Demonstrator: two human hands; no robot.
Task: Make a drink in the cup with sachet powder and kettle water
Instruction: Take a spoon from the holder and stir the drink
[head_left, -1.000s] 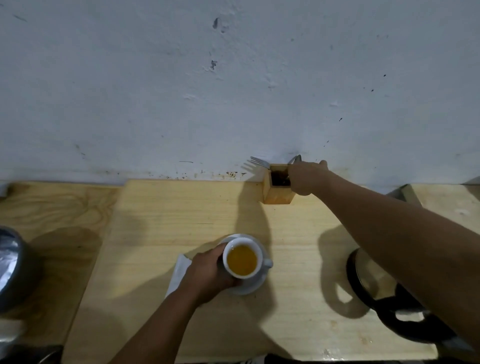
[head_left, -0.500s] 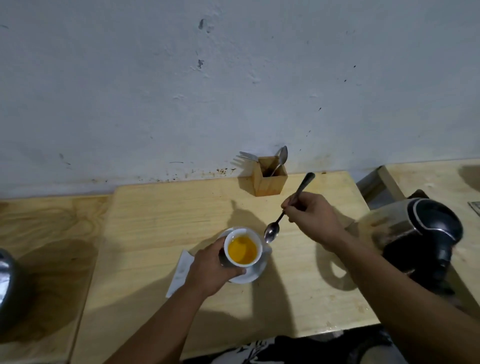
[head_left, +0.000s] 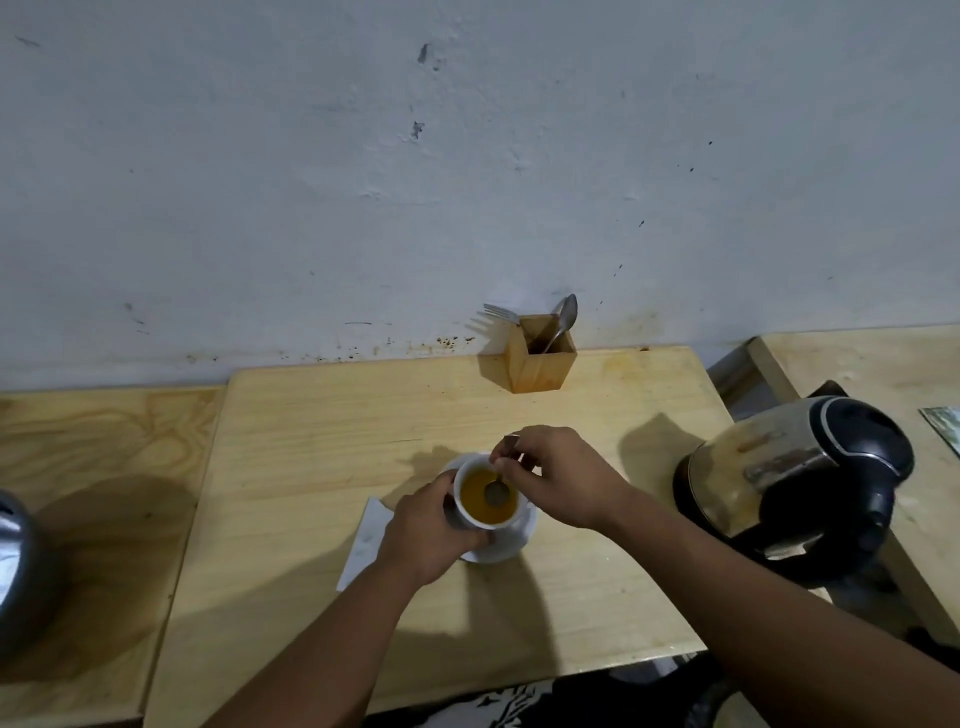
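A white cup (head_left: 470, 517) filled with orange-brown liquid stands on a white saucer (head_left: 511, 545) in the middle of the wooden table (head_left: 311, 441). My left hand (head_left: 428, 530) wraps the cup's left side. Just right of the cup, my right hand (head_left: 558, 475) pinches the handle of a metal spoon (head_left: 497, 491), whose bowl dips into the liquid. The steel and black kettle (head_left: 800, 478) sits at the table's right edge. A white sachet or napkin (head_left: 366, 540) lies under my left wrist, partly hidden.
A wooden cutlery holder (head_left: 543, 364) with a fork and a spoon stands against the white wall at the back. A metal pot (head_left: 15, 566) shows at the far left on another wooden surface. A second table lies behind the kettle.
My right hand took a spoon from the cutlery holder, carried it toward me and lowered its bowl into the cup. My left hand stayed on the cup.
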